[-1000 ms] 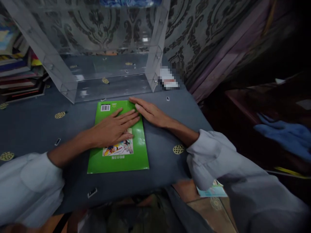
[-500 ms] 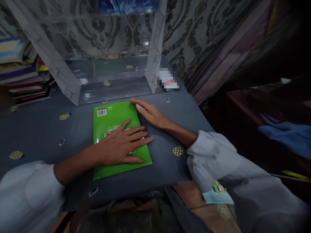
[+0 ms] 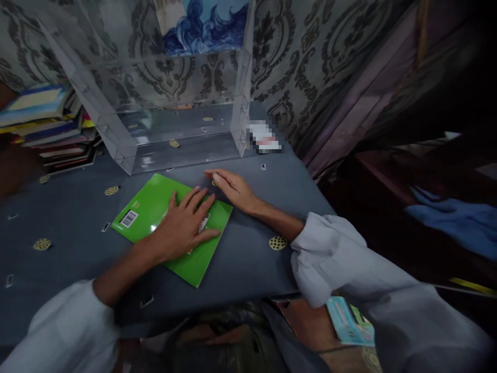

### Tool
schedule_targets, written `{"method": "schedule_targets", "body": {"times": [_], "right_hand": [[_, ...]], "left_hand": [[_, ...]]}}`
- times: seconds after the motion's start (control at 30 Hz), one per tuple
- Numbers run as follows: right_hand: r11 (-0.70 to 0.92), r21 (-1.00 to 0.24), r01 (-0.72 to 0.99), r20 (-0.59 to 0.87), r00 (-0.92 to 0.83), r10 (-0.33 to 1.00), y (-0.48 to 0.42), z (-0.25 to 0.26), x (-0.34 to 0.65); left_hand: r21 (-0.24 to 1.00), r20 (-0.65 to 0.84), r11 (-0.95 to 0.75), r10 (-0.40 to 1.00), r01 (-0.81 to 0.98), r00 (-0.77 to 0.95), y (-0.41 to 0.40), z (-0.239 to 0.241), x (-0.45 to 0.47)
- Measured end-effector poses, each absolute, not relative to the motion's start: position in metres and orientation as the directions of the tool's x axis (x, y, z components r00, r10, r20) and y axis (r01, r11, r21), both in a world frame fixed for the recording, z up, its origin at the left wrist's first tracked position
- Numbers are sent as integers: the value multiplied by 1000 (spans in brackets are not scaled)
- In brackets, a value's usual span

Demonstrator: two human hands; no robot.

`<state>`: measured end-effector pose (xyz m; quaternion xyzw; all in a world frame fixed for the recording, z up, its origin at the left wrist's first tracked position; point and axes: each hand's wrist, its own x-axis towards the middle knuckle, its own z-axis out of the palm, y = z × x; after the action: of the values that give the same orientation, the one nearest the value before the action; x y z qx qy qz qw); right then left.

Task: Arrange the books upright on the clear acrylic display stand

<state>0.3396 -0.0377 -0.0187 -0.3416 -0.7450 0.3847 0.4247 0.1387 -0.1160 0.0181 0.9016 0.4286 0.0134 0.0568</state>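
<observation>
A green book [image 3: 142,210] with a barcode at its left corner lies on the dark patterned tablecloth [image 3: 244,264], turned at an angle. Spread flat on its cover is my left hand [image 3: 186,223], open, hiding part of the printed picture. My right hand [image 3: 235,191] rests on its edge on the cloth, just beyond the book's right corner. Its fingers are stretched out and together, holding nothing. A small gap separates it from the book.
A clear acrylic shelf [image 3: 186,150] stands at the back, with a stack of books [image 3: 58,129] to its left. A blurred white item [image 3: 265,137] lies by its right side. Blue booklets [image 3: 351,321] rest below the table's front edge. A dark blurred shape [image 3: 15,166] enters at far left.
The green book has turned counterclockwise under my left hand, its barcode end swinging left. My right hand no longer touches the book's edge. The view has tilted up slightly.
</observation>
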Motion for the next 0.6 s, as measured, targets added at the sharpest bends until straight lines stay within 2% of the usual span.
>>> {"method": "schedule_targets", "body": {"times": [0.1,0.23,0.3,0.37,0.47,0.53,0.6], "right_hand": [[448,-881,152,357,-408,841,-40,-19,338],[347,-937,53,303,-376,876,-34,-23,339],[281,-959,-12,266,-370,890,-29,-26,341],[235,-970,-56,240,-345,907,-23,-29,344],[230,-971,-63,239,-248,939,-16,-30,348],[256,-966,-31,257,-186,948,-15,-30,350],[292,-956,21,285,-170,943,-16,-30,351]], "left_hand": [[181,-96,-819,536,544,839,-117,30,101],[143,-134,-875,446,462,885,-125,36,76],[89,-88,-868,481,488,872,-132,29,81],[26,10,-814,581,581,814,-138,15,96],[-33,149,-624,769,780,622,-142,-5,126],[-25,170,-527,835,849,524,-139,-11,142],[-4,141,-515,848,857,510,-131,-11,151]]}}
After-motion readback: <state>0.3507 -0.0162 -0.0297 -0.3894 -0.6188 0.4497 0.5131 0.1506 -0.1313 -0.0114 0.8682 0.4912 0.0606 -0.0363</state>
